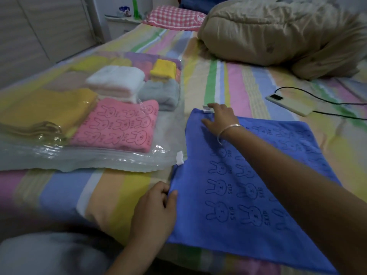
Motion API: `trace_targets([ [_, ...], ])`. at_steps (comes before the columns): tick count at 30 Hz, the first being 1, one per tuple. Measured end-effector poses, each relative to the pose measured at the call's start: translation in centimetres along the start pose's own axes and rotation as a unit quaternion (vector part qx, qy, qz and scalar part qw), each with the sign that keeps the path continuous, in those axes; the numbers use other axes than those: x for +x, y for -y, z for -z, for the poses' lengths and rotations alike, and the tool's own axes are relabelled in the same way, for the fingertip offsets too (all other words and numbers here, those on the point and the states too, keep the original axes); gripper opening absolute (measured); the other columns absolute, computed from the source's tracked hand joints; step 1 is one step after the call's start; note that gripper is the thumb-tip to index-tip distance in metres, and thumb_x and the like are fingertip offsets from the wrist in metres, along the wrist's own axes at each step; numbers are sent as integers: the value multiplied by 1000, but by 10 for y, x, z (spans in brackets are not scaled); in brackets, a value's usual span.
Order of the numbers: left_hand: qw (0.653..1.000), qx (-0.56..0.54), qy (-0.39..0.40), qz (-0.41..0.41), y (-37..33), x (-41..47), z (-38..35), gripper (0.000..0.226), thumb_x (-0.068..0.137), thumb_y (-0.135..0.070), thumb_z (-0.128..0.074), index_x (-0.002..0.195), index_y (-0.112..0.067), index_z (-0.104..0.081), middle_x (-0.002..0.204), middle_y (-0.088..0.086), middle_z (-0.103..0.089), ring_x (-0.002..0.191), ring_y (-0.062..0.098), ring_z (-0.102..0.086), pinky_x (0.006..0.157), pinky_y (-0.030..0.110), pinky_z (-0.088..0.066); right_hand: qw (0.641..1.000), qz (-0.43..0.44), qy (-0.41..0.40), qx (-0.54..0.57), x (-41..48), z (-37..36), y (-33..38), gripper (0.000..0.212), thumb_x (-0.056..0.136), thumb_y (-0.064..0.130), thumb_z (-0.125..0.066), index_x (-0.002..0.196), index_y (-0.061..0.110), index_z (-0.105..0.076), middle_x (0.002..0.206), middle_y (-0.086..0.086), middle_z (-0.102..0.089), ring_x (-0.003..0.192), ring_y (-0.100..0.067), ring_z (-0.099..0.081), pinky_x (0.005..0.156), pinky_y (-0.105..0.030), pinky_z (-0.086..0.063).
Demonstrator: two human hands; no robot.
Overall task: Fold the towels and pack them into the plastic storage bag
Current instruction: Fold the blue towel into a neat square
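A blue towel (pixel 250 187) printed with rabbits lies spread flat on the striped bed. My left hand (pixel 156 207) pinches its near left edge between thumb and fingers. My right hand (pixel 220 118) rests with straight fingers on the towel's far left corner, by a small white label. To the left lies the clear plastic storage bag (pixel 162 159), holding several folded towels: a pink rabbit-print towel (pixel 119 126), a yellow one (pixel 45 108), a white one (pixel 117 80), a grey one (pixel 158 92) and a small yellow one (pixel 162 70).
A phone (pixel 288 105) on a black charging cable lies right of the towel. A bunched beige quilt (pixel 278 30) fills the far right, and a pink checked pillow (pixel 174 17) sits at the head of the striped bed sheet (pixel 228 76). A white bedside cabinet (pixel 121 24) stands beyond.
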State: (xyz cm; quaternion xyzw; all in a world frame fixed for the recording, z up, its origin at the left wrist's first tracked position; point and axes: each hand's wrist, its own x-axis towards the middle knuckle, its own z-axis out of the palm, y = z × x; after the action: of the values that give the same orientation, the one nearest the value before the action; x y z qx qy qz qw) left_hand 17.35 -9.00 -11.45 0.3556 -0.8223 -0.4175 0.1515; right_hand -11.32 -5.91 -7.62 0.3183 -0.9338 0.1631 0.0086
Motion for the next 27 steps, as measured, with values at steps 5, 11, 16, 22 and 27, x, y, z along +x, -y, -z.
trace_targets([
  [5,972,210,-76,-70,-15,-12,3,19,89,-33,-61,101,-24,-52,77,0,-63,71,28,-61,55,34,-39,980,-88,158,-87,-130,27,-62,71,91,67,-24,151,38,0,160,6,10,147,-22,10,116,-56,3],
  [11,891,212,-45,-399,-54,-57,-43,43,79,-22,-65,121,-14,-63,132,7,-58,121,27,-54,100,41,-42,966,-168,133,-147,-254,52,-137,73,84,71,-10,148,42,8,159,9,14,147,-17,11,117,-50,1],
  [16,822,287,135,-473,-55,-72,-80,57,72,-48,-50,122,-24,-62,129,-2,-61,121,19,-58,105,40,-44,990,-94,10,-103,-298,52,-166,98,81,77,10,146,19,-35,152,-12,-33,139,-34,-32,112,-45,-28],
  [22,821,269,110,-492,-44,-66,-69,53,69,-33,-50,118,-19,-67,126,-2,-64,118,16,-59,100,37,-49,999,3,-46,11,-343,69,-180,55,84,33,-33,135,22,-50,146,-1,-42,131,-20,-43,108,-21,-24],
  [27,824,248,48,-507,-33,-60,-62,49,67,-16,-44,110,-16,-69,118,0,-67,109,20,-64,97,33,-40,998,57,-28,-16,-358,75,-179,82,58,33,-46,140,25,-44,148,2,-39,135,-18,-38,109,-28,-30],
])
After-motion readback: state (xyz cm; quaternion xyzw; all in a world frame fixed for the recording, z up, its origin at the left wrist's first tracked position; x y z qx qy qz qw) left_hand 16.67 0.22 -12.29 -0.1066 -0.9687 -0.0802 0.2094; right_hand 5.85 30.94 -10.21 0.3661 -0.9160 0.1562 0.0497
